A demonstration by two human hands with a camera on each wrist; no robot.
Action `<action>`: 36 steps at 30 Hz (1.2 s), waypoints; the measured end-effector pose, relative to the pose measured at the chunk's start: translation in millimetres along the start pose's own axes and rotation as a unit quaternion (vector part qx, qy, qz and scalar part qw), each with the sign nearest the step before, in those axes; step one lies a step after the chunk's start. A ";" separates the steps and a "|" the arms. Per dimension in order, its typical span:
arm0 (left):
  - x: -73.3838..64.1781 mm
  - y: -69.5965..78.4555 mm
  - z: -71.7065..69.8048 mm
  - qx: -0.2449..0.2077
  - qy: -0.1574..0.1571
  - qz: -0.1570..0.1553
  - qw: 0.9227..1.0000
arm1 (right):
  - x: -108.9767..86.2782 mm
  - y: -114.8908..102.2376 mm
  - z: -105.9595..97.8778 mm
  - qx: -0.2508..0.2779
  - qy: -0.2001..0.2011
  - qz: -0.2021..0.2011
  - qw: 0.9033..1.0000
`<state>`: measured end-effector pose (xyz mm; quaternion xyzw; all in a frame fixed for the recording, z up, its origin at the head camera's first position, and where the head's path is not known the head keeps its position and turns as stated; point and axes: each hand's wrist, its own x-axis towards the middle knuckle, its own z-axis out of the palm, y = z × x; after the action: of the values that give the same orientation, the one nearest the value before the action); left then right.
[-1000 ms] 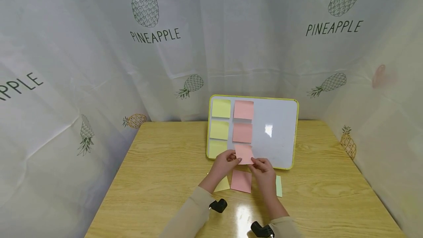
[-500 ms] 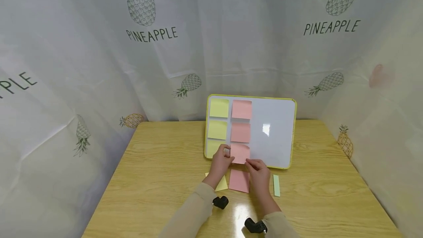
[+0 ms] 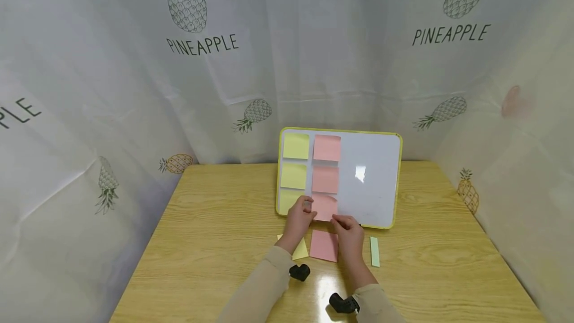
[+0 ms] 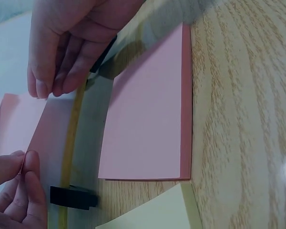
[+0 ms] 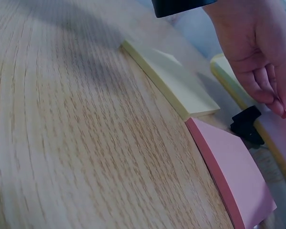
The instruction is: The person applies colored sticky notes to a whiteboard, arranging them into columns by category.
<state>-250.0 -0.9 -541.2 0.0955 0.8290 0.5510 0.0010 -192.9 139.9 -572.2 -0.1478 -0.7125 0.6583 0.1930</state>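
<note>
A pink sticky note [image 3: 325,207] lies against the whiteboard [image 3: 369,193], bottom of the second column, its lower edge standing off the board. My left hand [image 3: 299,219] pinches its lower left corner between thumb and forefinger, as the left wrist view confirms. At the lower right corner, my right hand [image 3: 351,237] pinches the paper; in the left wrist view this right hand [image 4: 76,45] appears at the top. Above that note hang two more pink notes [image 3: 325,179]. Yellow notes [image 3: 293,176] fill the left column, the lowest partly behind my left hand.
On the wooden table [image 3: 215,218] before the board lie a pink sticky-note pad [image 3: 324,246], a yellow pad [image 3: 301,251] partly under my left arm, and a light green pad [image 3: 374,252]. A black foot [image 4: 74,197] juts from the board's lower edge. A pineapple-print curtain [image 3: 314,64] hangs behind.
The pink note has gone from being held in front of the board to lying against it, below the other pink ones. Over the last half second the hands have hardly moved.
</note>
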 end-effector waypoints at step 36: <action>0.6 -6.6 -5.2 0.046 -0.021 0.007 0.999 | 42.7 5.7 -0.5 -0.224 -0.119 -0.492 0.833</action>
<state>-252.2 -8.0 -545.1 0.1129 0.8528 0.5098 0.0103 -230.6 160.8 -574.4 0.2625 -0.8367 0.3111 0.3663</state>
